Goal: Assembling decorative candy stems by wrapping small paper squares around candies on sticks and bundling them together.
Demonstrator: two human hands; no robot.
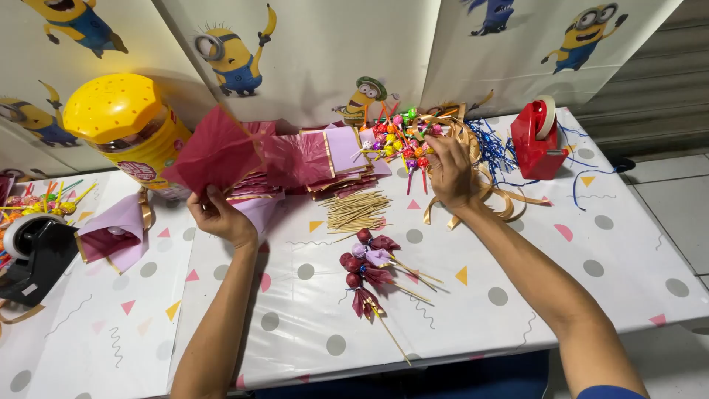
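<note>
Lollipops lie heaped at the bench's far edge, right under your right hand, whose fingers curl down onto them, while your left hand pinches a red paper sheet upright.

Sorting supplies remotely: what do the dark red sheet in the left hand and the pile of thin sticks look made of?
Dark red sheet: looks like thin matte paper, creased and slightly translucent, held by the left hand. Thin sticks: likely bamboo or wood, pale tan and dull.
</note>
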